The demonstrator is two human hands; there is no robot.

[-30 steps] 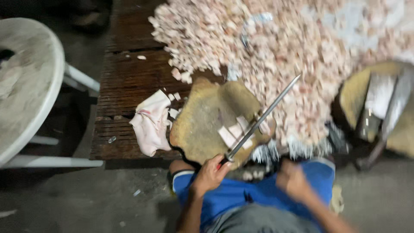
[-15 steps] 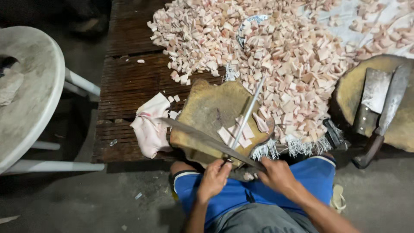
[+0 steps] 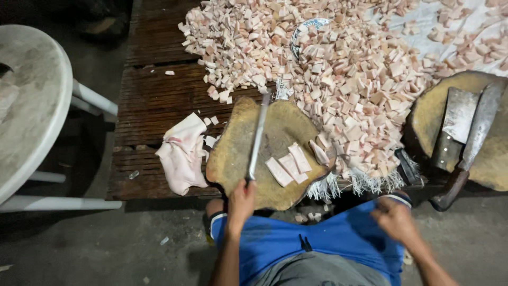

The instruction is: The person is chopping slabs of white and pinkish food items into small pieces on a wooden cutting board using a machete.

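The left hand (image 3: 241,198) is closed round the handle of a long knife (image 3: 257,136), likely stiff and heavy, lying edge-up across the round chopping block (image 3: 238,153) at the table's (image 3: 153,100) near edge, while the right hand (image 3: 394,220) hangs loosely curled and empty.

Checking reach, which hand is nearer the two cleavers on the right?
Right. The right hand hangs just left of the cleavers; the left hand holds the long blade further off.
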